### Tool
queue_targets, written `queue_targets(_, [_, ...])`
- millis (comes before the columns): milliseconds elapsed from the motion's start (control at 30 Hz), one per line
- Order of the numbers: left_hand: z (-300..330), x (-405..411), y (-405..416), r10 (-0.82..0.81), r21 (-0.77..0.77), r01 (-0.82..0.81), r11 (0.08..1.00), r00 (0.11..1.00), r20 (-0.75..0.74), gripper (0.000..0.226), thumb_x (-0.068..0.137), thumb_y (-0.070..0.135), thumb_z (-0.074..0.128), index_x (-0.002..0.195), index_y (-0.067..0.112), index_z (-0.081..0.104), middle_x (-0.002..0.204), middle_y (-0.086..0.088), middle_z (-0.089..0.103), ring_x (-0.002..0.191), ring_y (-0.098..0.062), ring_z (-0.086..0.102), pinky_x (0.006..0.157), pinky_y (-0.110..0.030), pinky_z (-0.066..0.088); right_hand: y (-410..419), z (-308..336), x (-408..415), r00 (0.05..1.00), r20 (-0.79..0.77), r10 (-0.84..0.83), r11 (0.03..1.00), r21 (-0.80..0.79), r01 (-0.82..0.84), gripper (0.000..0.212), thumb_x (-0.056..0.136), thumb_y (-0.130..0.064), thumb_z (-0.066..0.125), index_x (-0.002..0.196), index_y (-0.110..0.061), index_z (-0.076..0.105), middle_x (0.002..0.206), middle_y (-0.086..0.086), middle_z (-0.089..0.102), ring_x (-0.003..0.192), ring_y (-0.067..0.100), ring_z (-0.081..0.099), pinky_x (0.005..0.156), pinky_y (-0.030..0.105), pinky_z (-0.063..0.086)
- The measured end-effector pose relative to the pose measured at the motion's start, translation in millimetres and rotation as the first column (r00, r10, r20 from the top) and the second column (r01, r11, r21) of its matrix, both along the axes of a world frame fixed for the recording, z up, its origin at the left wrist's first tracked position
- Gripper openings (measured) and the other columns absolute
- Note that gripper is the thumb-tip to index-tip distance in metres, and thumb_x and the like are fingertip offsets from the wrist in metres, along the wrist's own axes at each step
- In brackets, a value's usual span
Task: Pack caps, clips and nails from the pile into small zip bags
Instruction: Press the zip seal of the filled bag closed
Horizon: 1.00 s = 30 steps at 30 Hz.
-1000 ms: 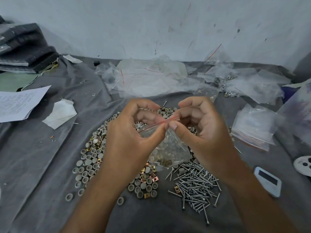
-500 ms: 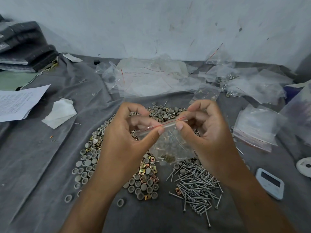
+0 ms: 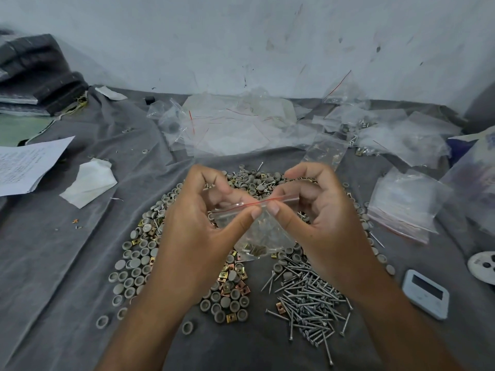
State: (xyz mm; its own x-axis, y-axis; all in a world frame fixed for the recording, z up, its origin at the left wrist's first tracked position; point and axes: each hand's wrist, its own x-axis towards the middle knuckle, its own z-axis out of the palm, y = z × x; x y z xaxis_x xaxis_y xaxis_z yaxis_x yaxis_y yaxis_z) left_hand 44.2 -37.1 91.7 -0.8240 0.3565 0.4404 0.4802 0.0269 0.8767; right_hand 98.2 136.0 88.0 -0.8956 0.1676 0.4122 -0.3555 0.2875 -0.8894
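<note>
Both hands held one small zip bag (image 3: 263,231) up over the pile. The left hand (image 3: 199,236) pinched the bag's red-lined top edge between thumb and curled fingers, and the right hand (image 3: 321,223) pinched the same edge just beside it, the two thumb tips almost touching at the middle of the strip. So each grip was closed on the bag, with the red line running slantwise from the left grip up past the right one. The clear pouch hung below the two grips, and small metal pieces lay gathered in its bottom corner; what kind they were could not be told through the plastic.

Directly beneath the grips, on the grey cloth (image 3: 67,250), lay the loose stock. Grey round caps (image 3: 134,274) spread under and to the left of the left grip, brass-coloured clips (image 3: 233,279) sat mixed among them below the hanging bag, and a heap of nails (image 3: 310,309) lay below the right grip.

Beyond the grips, toward the wall, a heap of empty clear bags (image 3: 235,129) was scattered. Right of the right grip lay a flat stack of bags (image 3: 404,207), and nearer, a small white device with a screen (image 3: 426,297). Far left of the left grip lay a printed sheet (image 3: 24,164) and a crumpled white tissue (image 3: 89,183).
</note>
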Motion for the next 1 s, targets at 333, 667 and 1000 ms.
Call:
queue_targets(333, [1.1,2.2,2.5,-0.006,0.025,0.006,1.0,1.0,0.005,0.038,0.081,0.031,0.076,0.103,0.027,0.046,0.094,0.001,0.076,0.09,-0.023,0.073,0.078,-0.051,0.056,-2.1,4.6,3.1,1.0,-0.004,0.005,0.999,0.054,-0.005,0.024,0.092,-0.036,0.067,0.108,-0.038,0.049,0.101,-0.01,0.071,0.094,0.015,0.069,0.077,0.027,0.056])
queue_targets(667, [-0.5,3.3,3.8,-0.019,-0.026,0.019,0.999,1.0,-0.012,0.033,0.082,0.031,0.071,0.091,0.028,0.039,0.094,0.0,0.073,0.088,-0.024,0.071,0.066,-0.047,0.059,-0.6,2.2,4.1,1.0,-0.028,0.0,0.995,0.101,0.003,0.036,0.089,-0.033,0.072,0.116,-0.033,0.048,0.1,-0.012,0.073,0.096,0.015,0.071,0.08,0.02,0.053])
queue_targets(1000, [-3.7,-1.1,5.4,-0.027,0.006,0.027,1.0,1.0,0.007,0.036,0.082,0.036,0.076,0.094,0.034,0.042,0.096,0.002,0.076,0.092,-0.022,0.073,0.079,-0.049,0.055,-2.1,2.6,4.0,0.995,-0.059,-0.079,0.979,0.186,0.089,0.032,0.091,-0.023,0.069,0.113,-0.028,0.047,0.097,-0.014,0.069,0.095,0.006,0.069,0.078,0.011,0.049])
